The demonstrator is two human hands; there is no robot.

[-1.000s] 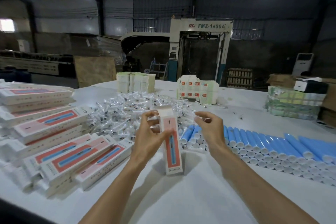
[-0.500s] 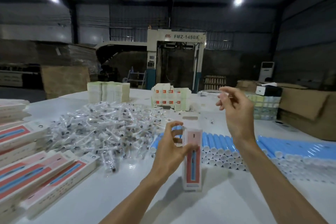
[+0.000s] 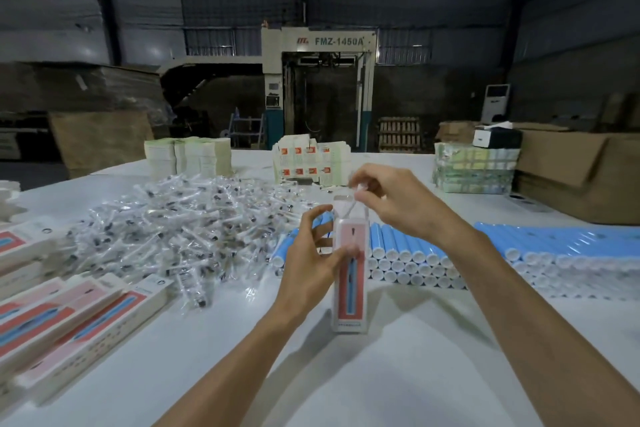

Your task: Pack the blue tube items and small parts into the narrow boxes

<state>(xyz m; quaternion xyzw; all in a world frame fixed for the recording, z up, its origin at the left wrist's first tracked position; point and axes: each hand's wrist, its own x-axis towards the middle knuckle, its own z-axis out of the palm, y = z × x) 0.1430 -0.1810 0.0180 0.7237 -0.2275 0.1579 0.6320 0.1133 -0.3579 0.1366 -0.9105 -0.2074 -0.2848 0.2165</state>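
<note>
- Head view: left hand (image 3: pixel 311 265) grips the narrow box (image 3: pixel 349 291), upright on the white worktop (image 3: pixel 381 374).
- Just above its open top, the right hand (image 3: pixel 393 210) pinches a small clear-wrapped part (image 3: pixel 359 189).
- Rows of blue tubes (image 3: pixel 408 246) lie behind it.
- Lettering on the far machine (image 3: pixel 337 42) reads "FMZ-1450A"; the box print is unreadable.

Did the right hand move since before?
Yes. The right hand, pinching a small part, came left and down to the top of the narrow box standing by the blue tubes.
</note>
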